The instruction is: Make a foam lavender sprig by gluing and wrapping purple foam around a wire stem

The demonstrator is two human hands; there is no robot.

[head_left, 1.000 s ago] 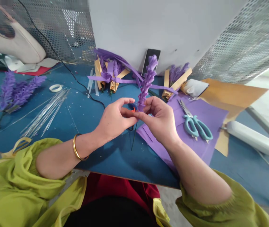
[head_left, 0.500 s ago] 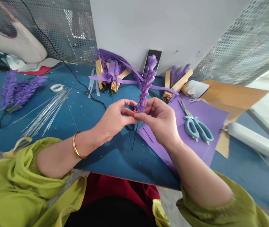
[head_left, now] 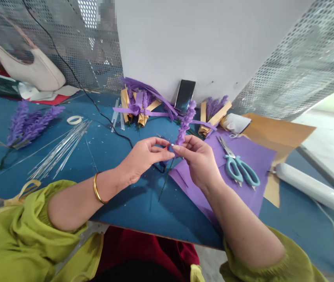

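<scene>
A purple handmade lavender stem (head_left: 186,122) stands nearly upright in front of me, its thin green wire hanging below my fingers. My right hand (head_left: 197,156) pinches it near the base of the blossoms, thumb across the front. My left hand (head_left: 147,156), a gold bangle on its wrist, meets the right at the flower's base. Its thumb and fingers are pinched together; what lies between them is too small to make out. Behind the left fingers, a dark blue tool with a red-orange part (head_left: 163,163) is mostly hidden, a black cable (head_left: 119,133) leading to it.
Purple sheets (head_left: 196,192) bear teal-handled scissors (head_left: 237,164) at right, beside a white cylindrical tool (head_left: 310,187). Wrapped lavender bunches (head_left: 139,105) and a phone (head_left: 185,95) stand at the back. Left lie wires (head_left: 62,150), a tape roll (head_left: 74,120) and a lavender bunch (head_left: 30,123).
The view has tipped up a little, so the table sits lower. The lavender stem leans slightly more to the right, and the hands stay together at its base.
</scene>
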